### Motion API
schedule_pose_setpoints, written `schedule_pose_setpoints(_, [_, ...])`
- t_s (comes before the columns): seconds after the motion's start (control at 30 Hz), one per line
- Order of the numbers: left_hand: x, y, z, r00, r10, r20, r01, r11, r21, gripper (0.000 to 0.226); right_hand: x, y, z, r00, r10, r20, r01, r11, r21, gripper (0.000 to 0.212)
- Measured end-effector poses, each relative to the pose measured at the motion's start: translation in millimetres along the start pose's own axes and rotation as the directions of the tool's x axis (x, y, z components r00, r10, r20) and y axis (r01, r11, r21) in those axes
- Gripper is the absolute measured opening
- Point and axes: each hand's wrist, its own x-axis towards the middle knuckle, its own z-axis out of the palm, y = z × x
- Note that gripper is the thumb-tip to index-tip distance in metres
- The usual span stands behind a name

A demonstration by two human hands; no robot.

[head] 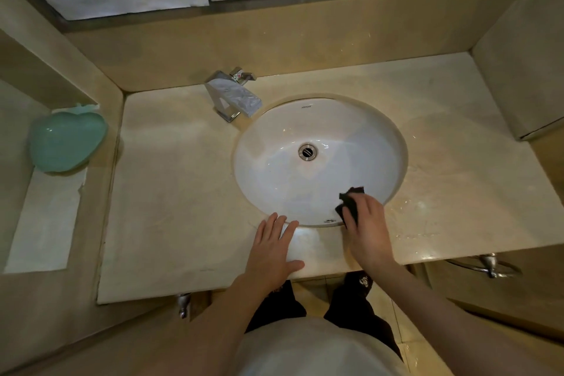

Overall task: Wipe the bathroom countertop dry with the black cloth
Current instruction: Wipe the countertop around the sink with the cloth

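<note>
1. Countertop (171, 192) fills the frame's middle; wet sheen lower right of the sink (320, 159), just right of my cloth hand.
2. My left hand (274, 249) lies flat, fingers straight, bottom centre.
3. My right hand (367, 227) grips the black cloth (351, 201) at the sink's lower-right rim.

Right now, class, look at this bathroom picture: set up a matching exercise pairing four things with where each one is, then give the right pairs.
Things:
1. cloth
2. left hand
3. tap
4. green dish

Places:
A. in the side niche
B. flat on the counter's front edge
C. behind the sink, at its far left
D. under the right hand at the sink's near rim

Pairs: 1-D, 2-B, 3-C, 4-A
</note>
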Motion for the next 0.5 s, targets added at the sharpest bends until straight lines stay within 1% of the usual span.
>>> schedule_pose_setpoints(0.03, [0,0,1,1.0,0.002,-0.001,-0.002,1.0,0.004,0.086,-16,5,-3,0.997,-0.066,0.029,0.066,0.998,-0.007,0.035])
schedule_pose_setpoints(0.1, [0,0,1,1.0,0.001,0.001,-0.001,1.0,0.023,0.086,-51,15,2,0.973,-0.184,0.139,0.191,0.981,-0.036,0.04])
schedule_pose_setpoints(0.13, [0,0,0,1.0,-0.003,0.004,0.003,1.0,0.031,0.086,-65,20,10,0.95,-0.25,0.186,0.269,0.96,-0.081,0.042])
schedule_pose_setpoints(0.2, [1,2,-1,1.0,-0.024,0.018,0.024,0.999,0.03,0.086,-75,29,30,0.883,-0.406,0.236,0.45,0.875,-0.177,0.043])
schedule_pose_setpoints(0.23, [1,4,-2,0.999,-0.041,0.026,0.041,0.999,0.027,0.086,-70,29,38,0.871,-0.432,0.235,0.476,0.859,-0.185,0.043])
schedule_pose_setpoints(0.3, [1,9,-4,0.996,-0.075,0.038,0.074,0.997,0.014,0.086,-46,23,46,0.889,-0.401,0.221,0.442,0.878,-0.182,0.044])
schedule_pose_setpoints(0.37, [0,14,-5,0.993,-0.111,0.038,0.111,0.994,-0.008,0.084,-16,15,45,0.912,-0.33,0.244,0.381,0.902,-0.205,0.037])
schedule_pose_setpoints(0.43, [0,21,-8,0.987,-0.155,0.042,0.156,0.987,-0.031,0.082,16,14,34,0.935,-0.215,0.281,0.282,0.933,-0.226,0.03])
schedule_pose_setpoints(0.5, [0,31,-10,0.977,-0.209,0.044,0.212,0.975,-0.063,0.077,42,24,13,0.966,-0.089,0.242,0.133,0.975,-0.175,0.031])
